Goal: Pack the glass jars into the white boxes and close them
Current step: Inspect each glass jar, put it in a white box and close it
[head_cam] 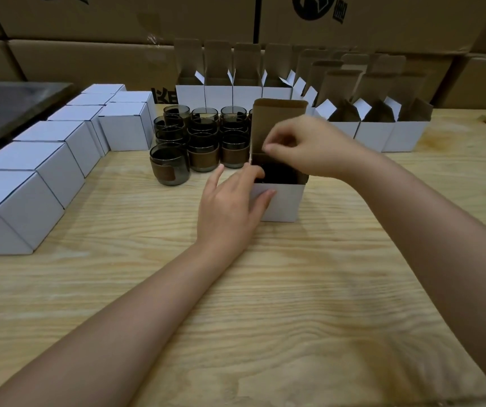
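Left grip (235, 201) lies wide and relaxed against the near left corner of the open white box (282, 202). Its thumb is on the front face, its fingers are along the left wall, and the forearm stretches low across the table (265, 304). Right grip (303, 148) hovers over the box's mouth, wrist raised and fingers curled, their tips together near the left side flap; whether they pinch it cannot be told. One dark glass jar (279, 174) sits inside this box, whose tall lid flap stands upright. Just left of it stand at least ten more jars (203, 142) in three columns, some partly hidden. Eight closed boxes (45, 160) line the table's left side. Behind and to the right stand empty open boxes (373, 133), too overlapped to count exactly.
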The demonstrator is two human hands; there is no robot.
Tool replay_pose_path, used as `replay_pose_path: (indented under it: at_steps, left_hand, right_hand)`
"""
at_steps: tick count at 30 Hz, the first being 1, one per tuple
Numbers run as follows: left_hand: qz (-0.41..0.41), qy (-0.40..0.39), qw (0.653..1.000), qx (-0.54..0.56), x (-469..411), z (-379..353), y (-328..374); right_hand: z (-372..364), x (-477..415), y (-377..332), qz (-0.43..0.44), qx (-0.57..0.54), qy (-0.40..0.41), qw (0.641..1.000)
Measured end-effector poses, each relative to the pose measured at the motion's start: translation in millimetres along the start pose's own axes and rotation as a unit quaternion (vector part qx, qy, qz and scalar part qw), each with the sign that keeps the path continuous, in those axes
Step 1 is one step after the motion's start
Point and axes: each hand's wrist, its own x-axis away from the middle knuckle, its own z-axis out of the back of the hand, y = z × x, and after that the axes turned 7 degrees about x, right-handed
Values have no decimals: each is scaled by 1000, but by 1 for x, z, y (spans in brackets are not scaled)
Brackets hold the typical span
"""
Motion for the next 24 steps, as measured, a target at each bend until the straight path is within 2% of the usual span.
replay_pose_path:
  at_steps: [2, 4, 6, 8, 10, 12, 16, 19, 24]
  left_hand:
    - [13, 0, 1000, 27, 1, 1, 1]
    - [35, -9, 998, 45, 1, 2, 2]
    - [50, -11, 998, 38, 1, 1, 1]
    - [44, -15, 999, 20, 1, 0, 0]
    - [39, -25, 999, 16, 1, 0, -1]
    - [36, -37, 998, 20, 0, -1, -2]
    - [50, -54, 997, 35, -1, -2, -4]
    - [58, -50, 996, 55, -2, -2, -5]
    - [69, -46, 993, 87, -2, -3, -6]
  right_hand:
    - [-4, 10, 4, -15, -137, 122, 983]
    - [-16, 21, 7, -37, -244, 233, 940]
    - [-30, 28, 9, -82, -303, 301, 901]
    - [-43, 28, 14, -149, -394, 289, 860]
    - [-53, 27, 18, -202, -500, 230, 810]
    - [-61, 27, 21, -210, -553, 190, 783]
    - [-68, 24, 24, -159, -587, 159, 778]
    - [-71, 22, 24, -108, -577, 182, 789]
    - [-80, 25, 25, -76, -600, 213, 767]
